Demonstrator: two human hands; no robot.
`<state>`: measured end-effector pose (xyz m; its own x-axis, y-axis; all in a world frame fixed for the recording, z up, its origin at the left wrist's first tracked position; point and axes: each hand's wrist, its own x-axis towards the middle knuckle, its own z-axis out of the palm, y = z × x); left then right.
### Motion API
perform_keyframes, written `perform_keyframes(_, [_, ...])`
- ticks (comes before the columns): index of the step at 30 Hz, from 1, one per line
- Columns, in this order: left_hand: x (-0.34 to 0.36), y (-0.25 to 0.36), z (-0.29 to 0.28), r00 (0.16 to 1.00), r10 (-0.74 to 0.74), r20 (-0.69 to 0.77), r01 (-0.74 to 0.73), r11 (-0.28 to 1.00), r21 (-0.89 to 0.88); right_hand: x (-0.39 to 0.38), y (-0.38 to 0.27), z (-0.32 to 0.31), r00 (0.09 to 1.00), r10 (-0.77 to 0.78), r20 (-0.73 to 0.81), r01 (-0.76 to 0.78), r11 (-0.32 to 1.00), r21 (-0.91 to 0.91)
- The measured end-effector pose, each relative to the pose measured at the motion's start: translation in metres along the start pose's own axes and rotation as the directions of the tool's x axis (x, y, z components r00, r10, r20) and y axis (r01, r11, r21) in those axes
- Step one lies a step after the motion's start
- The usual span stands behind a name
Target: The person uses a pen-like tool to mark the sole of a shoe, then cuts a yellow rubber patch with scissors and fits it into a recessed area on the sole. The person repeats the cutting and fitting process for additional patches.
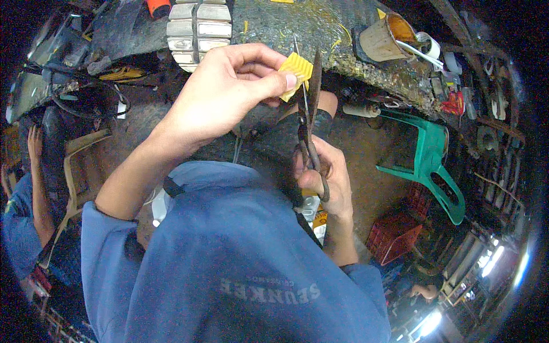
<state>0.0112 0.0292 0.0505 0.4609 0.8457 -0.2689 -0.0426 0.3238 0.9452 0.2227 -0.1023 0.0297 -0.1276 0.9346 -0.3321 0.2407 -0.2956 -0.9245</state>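
Observation:
Between the thumb and fingers of my left hand (220, 91) is a small yellow ribbed piece of sheet (297, 70), pinched near its left edge. My right hand (329, 177) grips the handles of dark metal scissors (309, 111). Their blades point away from me and stand slightly apart, right at the piece's right edge. Whether the blades touch the piece I cannot tell for sure. Beyond my left hand, a pale shoe sole (199, 31) with block tread lies on the worn dark workbench (274, 26).
Thin yellow scraps (340, 37) lie on the bench. A dirty pot with a brush (386, 39) stands at its right edge. To the right are a green plastic chair (423, 148) and a red crate (394, 228). Another person (28, 211) sits at the far left near a beige chair (83, 171).

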Motion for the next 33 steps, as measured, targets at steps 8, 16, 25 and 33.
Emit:
perform_keyframes(8, [-0.005,-0.01,0.02,0.993,0.075,-0.088,-0.084,0.991,-0.101,0.004,-0.006,0.022,0.984,-0.095,-0.154,0.083,0.993,-0.082])
perform_keyframes(16, [-0.016,-0.016,0.039,0.977,0.091,-0.193,-0.138,0.959,-0.246,0.008,0.008,0.043,0.946,-0.178,-0.27,0.175,0.984,-0.035])
perform_keyframes(25, [-0.014,-0.018,0.042,0.97,0.12,-0.214,-0.167,0.961,-0.221,0.01,0.022,0.053,0.916,-0.208,-0.343,0.222,0.975,0.004])
perform_keyframes(33, [-0.014,-0.016,0.041,0.976,0.093,-0.198,-0.137,0.965,-0.222,0.011,0.018,0.052,0.912,-0.235,-0.335,0.228,0.972,-0.06])
